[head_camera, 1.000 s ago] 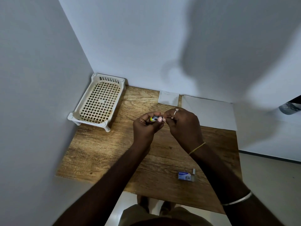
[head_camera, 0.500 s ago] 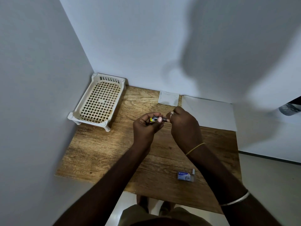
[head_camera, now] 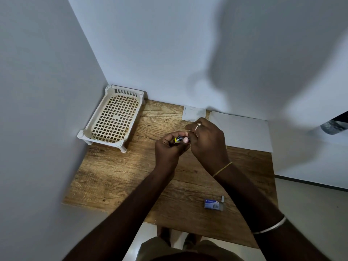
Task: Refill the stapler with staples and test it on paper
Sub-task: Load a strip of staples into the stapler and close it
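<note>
My right hand (head_camera: pixel 207 142) has closed back in against the left hand (head_camera: pixel 167 149) since half a second ago. Left fingers pinch the small stapler (head_camera: pixel 178 139) above the counter (head_camera: pixel 116 176); right fingers are bunched at its end, on what I cannot tell. Staple box (head_camera: pixel 213 204) sits near the front edge, paper (head_camera: pixel 243 132) at the back.

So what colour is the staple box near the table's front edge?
Blue with white markings: staple box, seen in the head view.
</note>
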`<state>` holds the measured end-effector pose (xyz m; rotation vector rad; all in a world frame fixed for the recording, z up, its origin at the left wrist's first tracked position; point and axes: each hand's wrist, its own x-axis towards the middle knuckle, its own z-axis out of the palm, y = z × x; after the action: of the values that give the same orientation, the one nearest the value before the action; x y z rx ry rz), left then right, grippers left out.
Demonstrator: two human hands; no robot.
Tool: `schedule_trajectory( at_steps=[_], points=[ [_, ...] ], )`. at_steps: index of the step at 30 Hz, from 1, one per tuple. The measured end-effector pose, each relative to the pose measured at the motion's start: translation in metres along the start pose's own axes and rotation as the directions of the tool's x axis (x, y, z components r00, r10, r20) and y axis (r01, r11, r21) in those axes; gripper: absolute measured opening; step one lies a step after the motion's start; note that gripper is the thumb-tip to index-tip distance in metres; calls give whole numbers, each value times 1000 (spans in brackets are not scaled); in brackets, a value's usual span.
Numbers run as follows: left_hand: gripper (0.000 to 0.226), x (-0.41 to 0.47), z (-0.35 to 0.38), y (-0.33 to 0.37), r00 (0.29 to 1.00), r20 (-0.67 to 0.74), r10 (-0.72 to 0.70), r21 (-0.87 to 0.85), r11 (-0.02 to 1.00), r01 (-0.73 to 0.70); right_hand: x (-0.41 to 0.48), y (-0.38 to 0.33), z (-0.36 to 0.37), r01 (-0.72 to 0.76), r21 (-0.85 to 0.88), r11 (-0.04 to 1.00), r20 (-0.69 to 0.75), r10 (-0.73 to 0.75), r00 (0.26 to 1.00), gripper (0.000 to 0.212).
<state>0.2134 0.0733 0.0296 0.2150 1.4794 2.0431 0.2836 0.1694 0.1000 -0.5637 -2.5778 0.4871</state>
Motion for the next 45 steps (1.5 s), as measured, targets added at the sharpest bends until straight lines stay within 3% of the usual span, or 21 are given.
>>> schedule_trajectory(
  at_steps=[4, 9, 16, 23, 31, 37, 45],
  points=[
    [21, 0, -1, 0, 1000, -6, 0, 1, 1000, 0, 8, 1, -5, -32, 151, 988, -4, 33, 999, 9],
    [17, 1, -2, 0, 1000, 7, 6, -17, 1000, -5, 12, 7, -5, -75, 235, 969, 38, 67, 997, 18],
    [14, 2, -1, 1, 999, 1, -35, -47, 998, 35, 12, 17, -1, 43, 53, 998, 114, -48, 992, 13],
    [14, 5, -2, 2, 999, -1, -54, -75, 996, 54, 11, 29, 0, -9, 175, 984, 173, -22, 985, 10],
    [13, 9, -4, 6, 999, 3, -44, -79, 996, 44, 18, 34, -11, 110, -56, 992, 207, -97, 974, 20],
    [13, 10, -4, 6, 999, -2, -40, -68, 997, 40, 18, 32, -12, -86, 160, 983, 182, 57, 982, 31],
    [14, 9, -5, 6, 999, 1, -40, -75, 996, 40, 19, 35, -10, -151, 142, 978, 243, 113, 963, 42]
  ],
)
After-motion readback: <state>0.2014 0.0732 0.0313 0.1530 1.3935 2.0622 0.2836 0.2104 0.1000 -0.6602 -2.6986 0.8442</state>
